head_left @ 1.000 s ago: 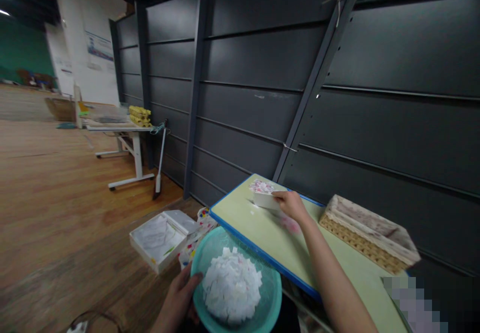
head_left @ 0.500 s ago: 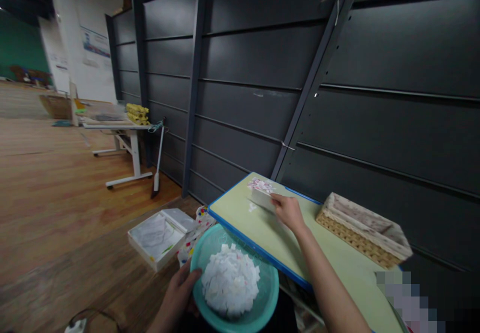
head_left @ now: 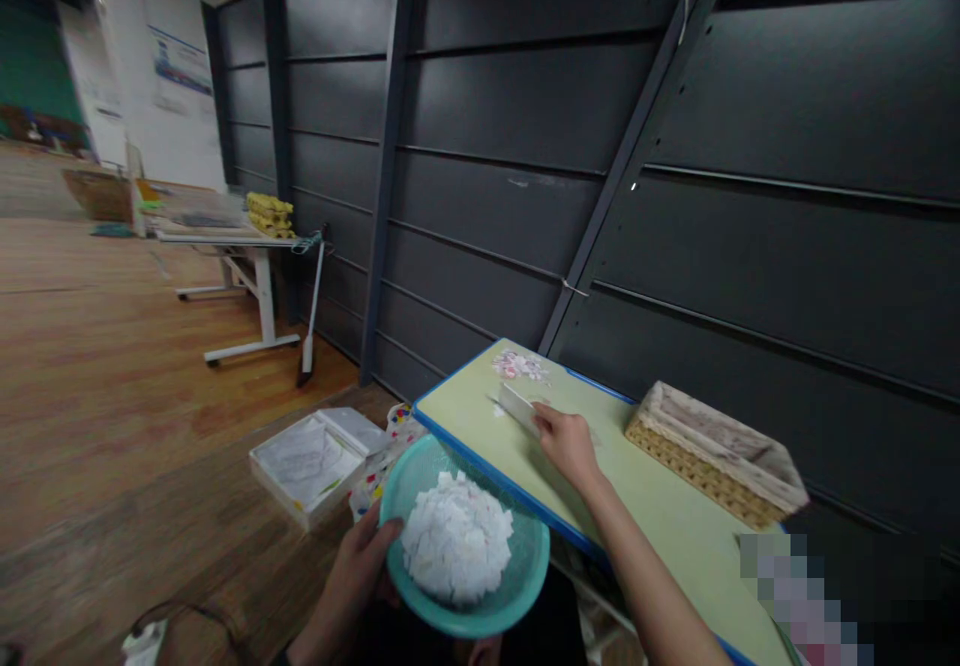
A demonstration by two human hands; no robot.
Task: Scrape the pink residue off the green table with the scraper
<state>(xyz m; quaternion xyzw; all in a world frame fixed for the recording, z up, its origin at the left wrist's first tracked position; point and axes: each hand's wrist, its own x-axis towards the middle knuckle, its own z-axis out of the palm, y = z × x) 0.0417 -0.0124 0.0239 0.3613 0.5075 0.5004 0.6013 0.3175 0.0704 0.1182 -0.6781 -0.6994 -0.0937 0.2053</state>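
My left hand [head_left: 369, 549] grips the left rim of a teal plastic basket [head_left: 530, 564], thumb over the edge. A heap of small white paper scraps [head_left: 457, 536] fills much of it, and the basket sits just below the table's near edge. My right hand [head_left: 568, 443] is closed on a thin white flat card [head_left: 517, 408], held on edge at the tabletop. A few scraps lie by the card's far end. Beyond it, a patch of pink and white scraps [head_left: 520, 364] lies at the table's far corner.
The pale yellow table [head_left: 652, 536] has a blue edge. A lined wicker basket [head_left: 712, 456] stands along its back, against dark metal panels [head_left: 495, 116]. An open white box [head_left: 311, 461] rests on the floor to the left. A broom [head_left: 311, 316] leans near another table, and a power strip [head_left: 144, 643] lies lower left.
My right hand has drawn the card slightly back from the scrap patch, toward the table's near edge. My left hand still holds the teal basket. The view has shifted a little.
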